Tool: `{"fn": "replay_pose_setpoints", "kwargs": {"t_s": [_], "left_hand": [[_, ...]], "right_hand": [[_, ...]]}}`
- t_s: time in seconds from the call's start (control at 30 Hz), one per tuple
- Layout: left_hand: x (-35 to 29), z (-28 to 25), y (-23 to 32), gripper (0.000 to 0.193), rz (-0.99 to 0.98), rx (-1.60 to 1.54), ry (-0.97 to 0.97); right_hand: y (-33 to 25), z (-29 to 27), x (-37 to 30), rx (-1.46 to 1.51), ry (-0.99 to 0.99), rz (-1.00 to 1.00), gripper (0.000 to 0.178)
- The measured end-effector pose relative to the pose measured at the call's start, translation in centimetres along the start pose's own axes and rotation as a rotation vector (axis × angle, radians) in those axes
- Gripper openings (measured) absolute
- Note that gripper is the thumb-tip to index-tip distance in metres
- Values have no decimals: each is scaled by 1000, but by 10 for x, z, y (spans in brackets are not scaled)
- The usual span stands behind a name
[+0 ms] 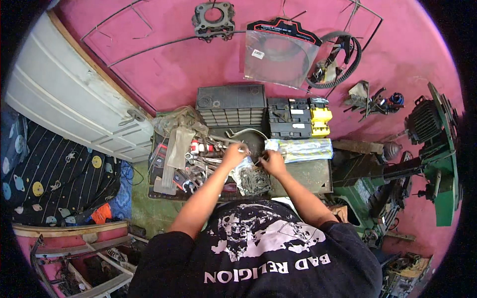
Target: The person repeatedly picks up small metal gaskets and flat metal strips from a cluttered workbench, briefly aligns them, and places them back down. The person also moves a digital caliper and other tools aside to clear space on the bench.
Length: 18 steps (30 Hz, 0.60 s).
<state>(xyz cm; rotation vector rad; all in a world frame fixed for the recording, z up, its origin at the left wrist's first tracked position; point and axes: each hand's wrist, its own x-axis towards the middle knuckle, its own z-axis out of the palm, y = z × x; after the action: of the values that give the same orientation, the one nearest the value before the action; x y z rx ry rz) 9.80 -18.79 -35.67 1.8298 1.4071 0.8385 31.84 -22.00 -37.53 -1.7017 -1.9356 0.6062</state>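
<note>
The fingers (243,147) of the left hand (235,156) are bent inward, thumb near them, and those of the right hand (274,162) curl downward; small and soft in detail, they do not show how far they are parted or whether anything thin is pinched between them, so I cannot tell. The two sets of fingertips stand near each other but apart. Just below them, toward the wearer, lies a grey metal part (256,182), its fine shape lost in clutter, with crinkled shiny wrapping (243,173) beside it. Beyond the fingertips a curved metal strip (248,131) arches over a dark area whose contents cannot be made out. Left of the left fingers, piled hand tools (201,168) overlap and partly hide one another; the right hand covers part of the plastic-wrapped package's (305,150) near edge.
</note>
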Motion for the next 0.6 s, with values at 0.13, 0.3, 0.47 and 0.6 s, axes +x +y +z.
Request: {"fn": "replay_pose_setpoints", "kwargs": {"t_s": [0.13,0.3,0.47,0.6], "left_hand": [[-77,51,-1,66,-115,549,-296],[-96,53,-7,59,37,620,-248],[-105,49,4,47,85,625,-218],[-116,54,-2,44,-21,411,-130]], "right_hand": [[15,1,-62,-274,-6,-63,39],[27,1,-70,-153,-233,99,43],[30,6,-66,-91,-183,143,37],[34,5,-67,-174,-132,90,33]]}}
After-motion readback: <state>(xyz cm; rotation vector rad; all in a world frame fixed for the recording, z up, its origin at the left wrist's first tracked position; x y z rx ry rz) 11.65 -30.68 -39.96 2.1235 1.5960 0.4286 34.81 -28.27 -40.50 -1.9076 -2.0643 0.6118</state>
